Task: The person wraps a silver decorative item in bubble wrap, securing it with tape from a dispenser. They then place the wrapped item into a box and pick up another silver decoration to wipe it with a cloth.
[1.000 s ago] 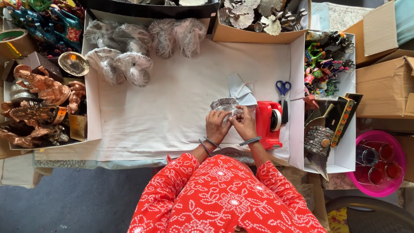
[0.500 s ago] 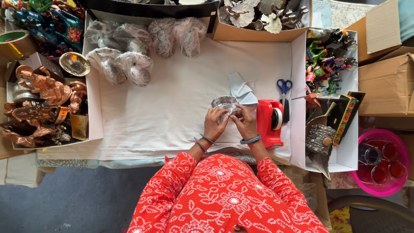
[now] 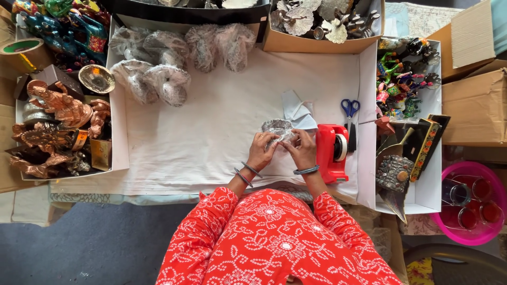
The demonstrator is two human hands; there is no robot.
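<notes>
Both of my hands hold a small item wrapped in clear bubble wrap (image 3: 277,130) over the white cloth-covered table (image 3: 211,137). My left hand (image 3: 262,150) grips its left side, fingers curled on the wrap. On the right side my right hand (image 3: 302,150) presses the wrap. Bangles circle both wrists and red patterned sleeves cover my arms. A folded piece of pale paper (image 3: 297,111) lies just beyond the bundle.
A red tape dispenser (image 3: 332,152) stands right of my right hand, blue-handled scissors (image 3: 349,111) behind it. Several bubble-wrapped bundles (image 3: 158,68) lie at the back left. Copper figurines (image 3: 53,126) fill the left box, colourful figurines (image 3: 404,79) the right. A pink tub (image 3: 472,203) holds glasses.
My hands have shifted slightly on the wrapped bundle, turning it a little. Nothing else on the table has moved.
</notes>
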